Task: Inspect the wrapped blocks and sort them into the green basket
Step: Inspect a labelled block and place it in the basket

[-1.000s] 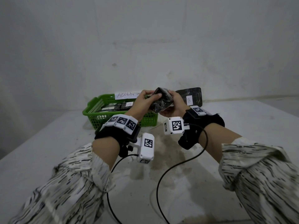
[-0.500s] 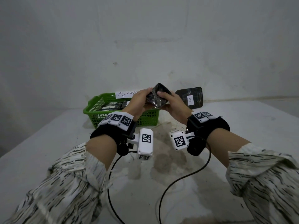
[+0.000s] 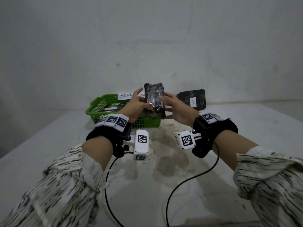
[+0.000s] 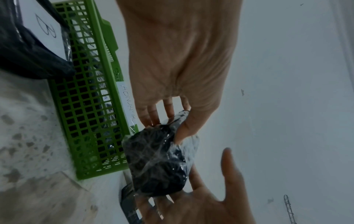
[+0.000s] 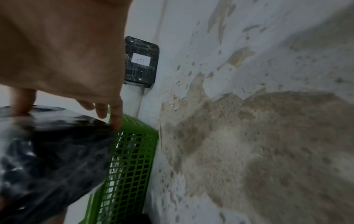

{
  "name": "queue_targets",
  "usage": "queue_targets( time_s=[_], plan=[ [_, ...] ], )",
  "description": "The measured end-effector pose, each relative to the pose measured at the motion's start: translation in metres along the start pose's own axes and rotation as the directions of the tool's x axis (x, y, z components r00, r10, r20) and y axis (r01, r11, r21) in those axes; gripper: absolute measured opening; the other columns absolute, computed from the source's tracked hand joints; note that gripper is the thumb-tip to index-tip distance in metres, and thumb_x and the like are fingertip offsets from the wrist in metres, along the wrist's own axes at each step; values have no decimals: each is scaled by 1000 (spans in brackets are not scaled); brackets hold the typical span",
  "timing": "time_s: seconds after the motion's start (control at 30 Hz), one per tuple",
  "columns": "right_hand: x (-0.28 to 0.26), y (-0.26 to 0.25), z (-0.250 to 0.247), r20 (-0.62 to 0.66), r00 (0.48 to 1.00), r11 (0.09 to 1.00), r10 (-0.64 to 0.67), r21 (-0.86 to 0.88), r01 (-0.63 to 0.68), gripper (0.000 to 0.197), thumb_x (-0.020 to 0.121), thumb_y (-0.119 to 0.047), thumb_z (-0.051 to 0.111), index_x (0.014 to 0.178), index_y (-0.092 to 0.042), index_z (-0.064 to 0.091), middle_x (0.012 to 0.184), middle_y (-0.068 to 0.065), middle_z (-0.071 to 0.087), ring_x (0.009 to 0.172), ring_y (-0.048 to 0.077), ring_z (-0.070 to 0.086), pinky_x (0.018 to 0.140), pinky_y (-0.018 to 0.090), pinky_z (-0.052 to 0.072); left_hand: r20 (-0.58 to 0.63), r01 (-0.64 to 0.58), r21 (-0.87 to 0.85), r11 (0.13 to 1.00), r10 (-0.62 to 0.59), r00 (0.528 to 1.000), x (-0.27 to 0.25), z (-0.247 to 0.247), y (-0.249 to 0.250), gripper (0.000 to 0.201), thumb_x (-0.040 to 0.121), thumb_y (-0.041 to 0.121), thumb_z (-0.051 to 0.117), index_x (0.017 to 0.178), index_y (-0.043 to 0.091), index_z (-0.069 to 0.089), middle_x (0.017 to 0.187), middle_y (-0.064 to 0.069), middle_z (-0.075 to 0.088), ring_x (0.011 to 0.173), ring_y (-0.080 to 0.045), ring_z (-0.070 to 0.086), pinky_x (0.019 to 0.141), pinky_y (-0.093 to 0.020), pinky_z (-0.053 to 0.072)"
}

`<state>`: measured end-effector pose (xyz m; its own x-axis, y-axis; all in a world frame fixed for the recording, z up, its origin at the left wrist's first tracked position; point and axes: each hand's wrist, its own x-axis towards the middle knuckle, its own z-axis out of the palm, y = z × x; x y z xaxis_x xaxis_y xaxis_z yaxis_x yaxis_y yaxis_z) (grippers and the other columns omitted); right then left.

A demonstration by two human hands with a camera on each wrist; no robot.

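Both hands hold a black block wrapped in clear film point(image 3: 155, 100) upright above the near rim of the green basket point(image 3: 98, 110). My left hand point(image 3: 137, 105) pinches its left edge between thumb and fingers, as the left wrist view shows on the wrapped block point(image 4: 159, 163). My right hand point(image 3: 173, 107) grips the right edge, with thumb and fingertips on the wrapped block point(image 5: 47, 151). Several wrapped blocks lie inside the basket point(image 4: 90, 106). The basket carries a white label reading ABNORMAL point(image 3: 126, 95).
Another wrapped block marked B point(image 3: 191, 99) leans against the wall right of the basket, also seen as the B block point(image 5: 140, 62). The white table point(image 3: 164, 169) is stained in the middle. Black cables point(image 3: 193, 177) trail from the wrist cameras toward me.
The block has been turned from a tilted, end-on pose to standing upright and lifted slightly. Both hands shifted their hold along its edges.
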<state>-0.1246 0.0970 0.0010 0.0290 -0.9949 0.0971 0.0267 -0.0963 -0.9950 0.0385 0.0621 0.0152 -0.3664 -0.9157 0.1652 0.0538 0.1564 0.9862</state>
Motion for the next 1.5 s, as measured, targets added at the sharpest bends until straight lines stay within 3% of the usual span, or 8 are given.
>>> queue_targets(
  time_s=[0.33,0.53,0.63,0.73,0.97,1.2,1.37,1.5],
  plan=[
    [-8,10,18,26,972,961,233,145,-234,30,96,-17,32,91,-6,59,82,11,64,79,25,60,73,40,52,22,125,102,987,-128,992,-19,-22,3,23,95,13,51,113,26,59,91,2,60,82,-13,54,88,-37,40],
    [-15,13,36,-49,951,952,306,5,-306,26,97,-12,43,74,-11,54,76,6,54,69,17,53,74,30,50,-16,110,66,992,-109,994,-32,-34,2,55,86,-8,58,130,20,45,88,-6,61,73,-13,60,60,-24,52],
    [-14,12,39,-11,952,951,307,37,-306,28,100,-31,41,89,-12,58,88,10,58,83,24,59,80,38,52,-65,149,46,988,-146,987,-33,-37,2,61,83,-14,57,135,12,41,116,-18,56,75,-18,61,52,-23,56],
    [-14,11,45,34,944,940,330,-103,-325,44,91,-57,47,102,-17,60,97,5,65,100,25,59,76,38,50,-22,218,-10,976,-218,976,-35,-36,5,52,91,-12,47,138,7,38,95,-15,60,78,-19,62,62,-26,57],
    [-13,12,49,8,945,945,328,-7,-328,11,87,-27,59,89,-16,61,81,4,69,68,19,65,61,27,50,-76,217,397,892,-204,976,-33,-41,8,45,89,11,61,132,22,50,114,-3,57,103,-19,51,79,-31,40],
    [-12,11,59,54,919,918,391,49,-394,32,97,-38,49,85,-11,61,73,8,69,72,20,62,61,31,52,-25,418,102,903,-418,908,-37,-49,-12,11,97,16,48,104,14,57,106,-13,63,83,-22,58,72,-46,51],
    [-14,2,55,161,843,852,514,-206,-481,20,96,-28,51,92,-10,59,72,7,71,71,18,62,46,23,55,-93,374,60,926,-368,925,-31,-58,-18,46,96,1,45,138,17,37,88,-9,58,76,-20,56,60,-39,54],
    [-6,-5,40,159,826,824,541,-294,-484,17,95,-21,50,90,-9,61,65,6,72,53,15,67,47,22,54,83,315,300,901,-353,932,-31,-61,-10,55,91,11,58,135,40,40,125,-8,56,106,-23,55,96,-45,47]
  ],
)
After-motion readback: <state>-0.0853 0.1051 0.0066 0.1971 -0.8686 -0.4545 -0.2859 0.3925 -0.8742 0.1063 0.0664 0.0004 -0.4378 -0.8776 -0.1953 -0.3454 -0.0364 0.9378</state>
